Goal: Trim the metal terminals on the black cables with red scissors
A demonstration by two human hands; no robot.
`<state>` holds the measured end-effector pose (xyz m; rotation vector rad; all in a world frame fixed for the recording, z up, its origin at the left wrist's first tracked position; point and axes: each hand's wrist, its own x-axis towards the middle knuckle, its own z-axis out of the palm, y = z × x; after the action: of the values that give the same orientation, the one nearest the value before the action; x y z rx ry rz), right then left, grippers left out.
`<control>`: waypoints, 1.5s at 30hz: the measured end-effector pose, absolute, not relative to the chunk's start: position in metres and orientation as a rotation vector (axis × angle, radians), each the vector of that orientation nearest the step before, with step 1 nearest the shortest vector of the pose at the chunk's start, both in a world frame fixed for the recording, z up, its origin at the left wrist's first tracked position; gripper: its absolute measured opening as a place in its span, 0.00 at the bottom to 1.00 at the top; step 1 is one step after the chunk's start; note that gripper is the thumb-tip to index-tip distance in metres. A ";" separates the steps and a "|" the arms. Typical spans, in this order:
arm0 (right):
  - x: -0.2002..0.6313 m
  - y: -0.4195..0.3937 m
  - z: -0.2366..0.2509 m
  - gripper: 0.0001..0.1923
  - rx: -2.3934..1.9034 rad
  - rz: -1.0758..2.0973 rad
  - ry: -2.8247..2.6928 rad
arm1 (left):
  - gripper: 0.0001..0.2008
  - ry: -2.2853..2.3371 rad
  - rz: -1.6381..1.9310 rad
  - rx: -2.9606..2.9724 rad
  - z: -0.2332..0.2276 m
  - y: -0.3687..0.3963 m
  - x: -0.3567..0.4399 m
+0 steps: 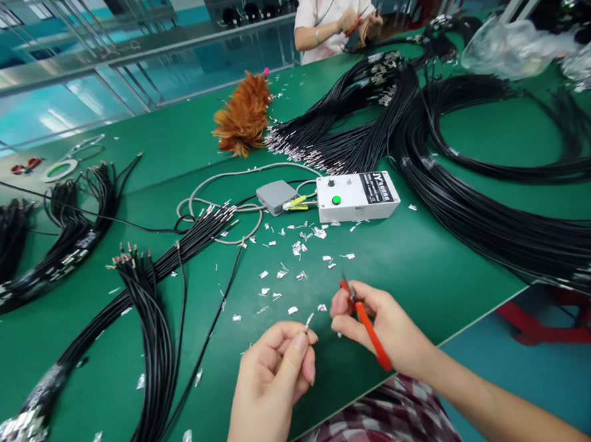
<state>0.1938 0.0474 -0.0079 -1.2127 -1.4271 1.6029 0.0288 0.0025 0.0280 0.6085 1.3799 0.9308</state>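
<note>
My left hand (pixel 279 375) is closed in a pinch near the table's front edge. Thumb and forefinger grip a cable by its end, and a pale stripped tip (pixel 309 321) pokes out above them; the rest of that cable is hidden by the hand. Just to the right, my right hand (pixel 381 319) wraps round wire cutters with red handles (pixel 373 339). Their dark jaws point up and away from me, apart from the cable tip. Scraps of silvery foil (pixel 293 310) lie on the green table (pixel 418 267) beyond both hands.
A white control box (pixel 357 197) with a green button stands mid-table beside a grey pad (pixel 275 197). Bundles of black cables (pixel 151 323) lie left, and larger coils (pixel 476 230) right. A brown feather duster (pixel 243 114) lies behind. Across the table, a person's hands (pixel 358 24) hold a red-handled tool.
</note>
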 end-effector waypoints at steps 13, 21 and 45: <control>0.210 0.057 0.018 0.23 -1.343 1.738 -2.138 | 0.12 1.404 0.850 0.727 0.033 0.001 0.031; 0.211 0.064 0.020 0.24 -1.318 1.802 -2.196 | 0.10 1.425 0.882 0.837 0.031 0.001 0.031; 0.212 0.063 0.018 0.23 -1.267 1.837 -2.298 | 0.11 1.149 0.849 0.529 0.028 0.000 0.026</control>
<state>0.2121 0.0625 0.0179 -1.2666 -2.2979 1.8374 0.0258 0.0003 0.0279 0.5288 1.1489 0.8493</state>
